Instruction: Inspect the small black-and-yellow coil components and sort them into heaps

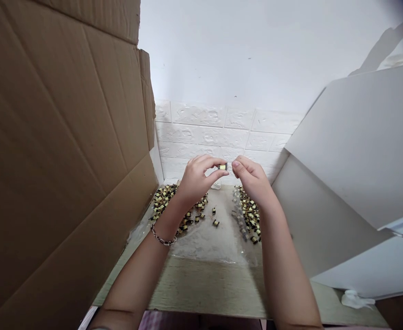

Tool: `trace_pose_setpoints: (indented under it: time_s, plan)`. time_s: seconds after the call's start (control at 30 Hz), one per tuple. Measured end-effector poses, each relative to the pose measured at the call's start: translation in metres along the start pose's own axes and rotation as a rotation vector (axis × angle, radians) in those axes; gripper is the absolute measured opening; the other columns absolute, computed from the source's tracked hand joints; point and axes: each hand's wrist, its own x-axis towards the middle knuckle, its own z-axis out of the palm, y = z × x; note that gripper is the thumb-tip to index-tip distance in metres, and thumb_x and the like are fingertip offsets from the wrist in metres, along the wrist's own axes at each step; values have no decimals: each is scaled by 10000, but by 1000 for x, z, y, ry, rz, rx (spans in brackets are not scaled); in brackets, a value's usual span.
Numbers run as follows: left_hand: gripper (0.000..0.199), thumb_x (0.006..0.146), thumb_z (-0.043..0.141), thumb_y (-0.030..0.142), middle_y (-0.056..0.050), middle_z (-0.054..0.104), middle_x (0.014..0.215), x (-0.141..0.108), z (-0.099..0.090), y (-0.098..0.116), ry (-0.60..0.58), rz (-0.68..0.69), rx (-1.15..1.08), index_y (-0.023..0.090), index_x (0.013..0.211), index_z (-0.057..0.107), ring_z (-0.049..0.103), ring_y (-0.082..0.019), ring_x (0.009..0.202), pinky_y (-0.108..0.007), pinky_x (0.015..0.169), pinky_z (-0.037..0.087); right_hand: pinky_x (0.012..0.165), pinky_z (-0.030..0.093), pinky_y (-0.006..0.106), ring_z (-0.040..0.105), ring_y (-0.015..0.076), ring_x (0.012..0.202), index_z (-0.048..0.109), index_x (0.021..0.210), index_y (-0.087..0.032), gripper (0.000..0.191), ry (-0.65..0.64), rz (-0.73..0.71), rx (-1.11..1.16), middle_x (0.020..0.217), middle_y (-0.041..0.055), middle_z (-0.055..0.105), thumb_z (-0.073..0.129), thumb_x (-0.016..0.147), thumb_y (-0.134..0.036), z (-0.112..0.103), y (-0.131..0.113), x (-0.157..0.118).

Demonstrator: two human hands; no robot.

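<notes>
Between thumb and fingertips, my left hand (201, 176) grips a small transformer (223, 167) wrapped in yellow, with dark ends and thin pins pointing right. Just to its right, my right hand (251, 176) is closed in a pinch. Whatever sits in that pinch, if anything, is too small to make out. Both hands are raised above the worktop. Beneath the left forearm lies a heap of similar transformers (163, 199), and a second heap (250, 211) is beside the right wrist. Two loose transformers (215, 223) rest between the heaps.
Clear plastic sheeting (204, 247) lies under the parts on a pale wooden table (204, 288). A tall cardboard wall (67, 137) closes the left side, white panels (356, 146) the right. Behind is a white brick-patterned wall (204, 123). Crumpled white material (357, 299) lies at lower right.
</notes>
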Motion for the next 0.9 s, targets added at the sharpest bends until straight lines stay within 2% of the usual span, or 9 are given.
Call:
trace_pose_setpoints:
  time_s: [0.17,0.33,0.53,0.7,0.77,0.9]
  plan:
    - [193,697,622,308,-17,597,795,0,1,-2,-5,-139,-267,183,842,643,508,-143,779,-242,742,365,571,289,257,377,106,587,368,551,-179,374,3,-12,-7,589,-16,369,363,856,-395,2,0,1]
    - [198,670,648,289,-23,609,806,1,5,-6,-51,-305,-612,159,820,641,523,-143,795,-255,757,376,560,290,262,383,111,581,372,552,-184,371,40,-84,-16,582,-12,367,365,855,-398,6,-2,1]
    - [155,707,625,292,-7,610,772,0,9,-8,-126,-316,-906,155,777,641,523,-109,776,-232,773,367,586,313,267,405,118,613,396,560,-186,345,81,-176,-7,614,0,390,365,864,-345,6,-10,-1]
    - [256,644,676,360,-5,592,736,0,12,-12,-166,-462,-1120,152,790,647,508,-80,720,-212,740,372,581,310,267,401,119,612,381,549,-186,354,76,-176,-23,617,1,385,364,864,-348,3,-11,-1]
    - [253,638,679,365,1,589,732,1,11,-14,-121,-510,-1142,163,787,646,506,-68,703,-198,708,375,575,302,268,390,118,602,374,545,-185,361,91,-156,-27,607,-3,376,367,860,-361,0,-7,-1]
    - [212,598,716,303,11,603,736,5,5,-19,114,-495,-971,167,747,650,515,-63,722,-188,726,376,575,290,267,367,116,588,355,545,-186,362,185,-89,21,588,-10,360,374,856,-370,-6,-1,0]
